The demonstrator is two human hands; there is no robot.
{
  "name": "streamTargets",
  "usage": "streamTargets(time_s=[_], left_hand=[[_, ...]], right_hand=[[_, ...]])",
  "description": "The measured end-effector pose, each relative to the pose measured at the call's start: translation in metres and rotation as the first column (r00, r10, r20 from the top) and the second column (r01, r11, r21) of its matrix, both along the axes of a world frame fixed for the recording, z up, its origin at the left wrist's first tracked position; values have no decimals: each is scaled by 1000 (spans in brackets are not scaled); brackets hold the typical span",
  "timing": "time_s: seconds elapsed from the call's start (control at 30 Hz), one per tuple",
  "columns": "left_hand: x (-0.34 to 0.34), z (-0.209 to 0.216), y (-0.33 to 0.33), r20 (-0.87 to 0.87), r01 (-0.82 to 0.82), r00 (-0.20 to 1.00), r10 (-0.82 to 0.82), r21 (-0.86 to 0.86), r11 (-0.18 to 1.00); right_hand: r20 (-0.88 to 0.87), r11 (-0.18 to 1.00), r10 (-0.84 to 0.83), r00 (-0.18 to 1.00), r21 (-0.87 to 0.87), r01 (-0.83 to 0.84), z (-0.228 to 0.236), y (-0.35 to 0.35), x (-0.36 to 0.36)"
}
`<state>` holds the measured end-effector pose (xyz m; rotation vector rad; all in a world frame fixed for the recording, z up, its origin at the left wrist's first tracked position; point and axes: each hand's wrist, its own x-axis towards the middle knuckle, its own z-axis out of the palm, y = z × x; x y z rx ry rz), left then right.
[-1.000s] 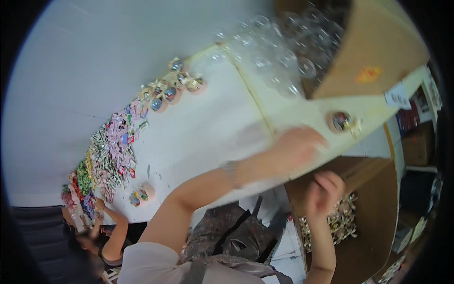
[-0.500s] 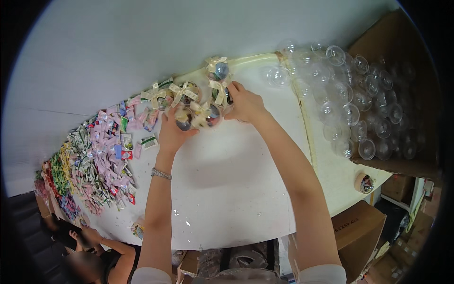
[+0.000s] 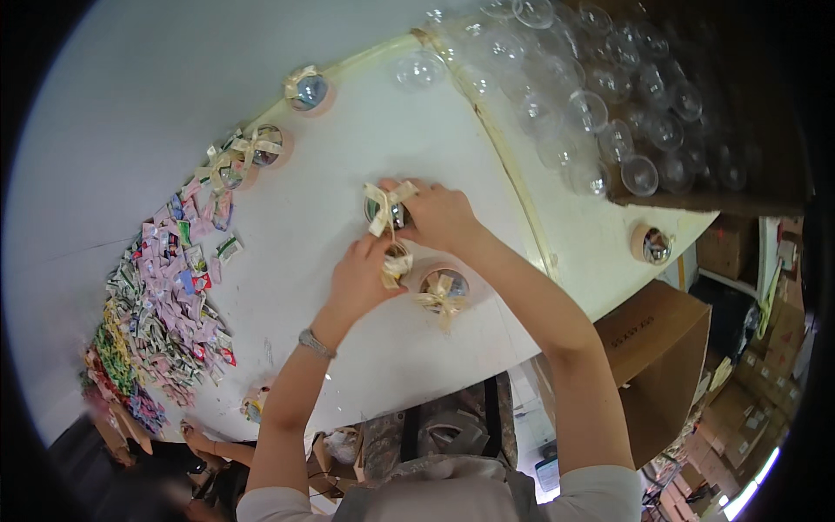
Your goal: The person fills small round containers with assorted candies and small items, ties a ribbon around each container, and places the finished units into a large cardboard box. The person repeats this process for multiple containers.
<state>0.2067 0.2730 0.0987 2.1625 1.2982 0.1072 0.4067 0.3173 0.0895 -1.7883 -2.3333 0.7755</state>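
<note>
My right hand (image 3: 444,216) is closed around a clear ball (image 3: 376,210) with a cream ribbon bow, over the middle of the white table. Just nearer to me, my left hand (image 3: 358,277) grips a second bowed ball (image 3: 397,261), partly hidden by its fingers. A third clear ball (image 3: 445,285) with a bow stands on the table beside them, touched by neither hand. Colourful contents show through the clear walls.
More bowed balls (image 3: 306,90) stand along the far left edge. Heaps of small wrapped packets (image 3: 170,278) cover the left side. Empty clear shells (image 3: 587,113) spill from a carton at the far right. An open cardboard box (image 3: 661,348) is below right; another person's arm (image 3: 230,451) shows lower left.
Both hands have come toward me from the group of bowed balls, bringing some along. One ball now stands apart nearer me, while others stay at the far edge. The view has shifted.
</note>
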Motion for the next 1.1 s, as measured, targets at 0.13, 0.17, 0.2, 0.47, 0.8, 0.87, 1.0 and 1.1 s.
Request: streamTargets(time_s=[0.13, 0.17, 0.2, 0.47, 0.8, 0.87, 1.0, 1.1], left_hand=[[-18, 9, -12, 81, -53, 995, 59, -72, 996], [-25, 12, -20, 96, -75, 991, 89, -139, 987], [-36, 13, -31, 104, -117, 985, 141, -207, 971], [-23, -37, -72, 387, 295, 664, 639, -922, 252], [26, 9, -87, 303, 167, 890, 341, -912, 375], [80, 55, -116, 346, 294, 936, 67, -870, 395], [232, 99, -207, 494, 661, 700, -516, -722, 206], [365, 96, -316, 453, 622, 689, -566, -770, 141]], right_hand=[[-49, 995, -68, 997, 74, 71, -12, -22, 35], [-84, 988, -121, 989, 90, 128, -17, -35, 50], [-159, 968, -252, 955, -43, 248, 2, -45, 66], [-586, 591, -804, 102, -767, 252, -27, -217, 116], [-712, 704, -578, -399, -682, 198, 11, -285, 120], [-778, 748, -513, -362, -612, 255, 61, -347, 156], [-881, 670, -383, -276, -471, 573, 136, -510, 241], [-711, 442, -541, -449, -694, 568, 108, -638, 308]])
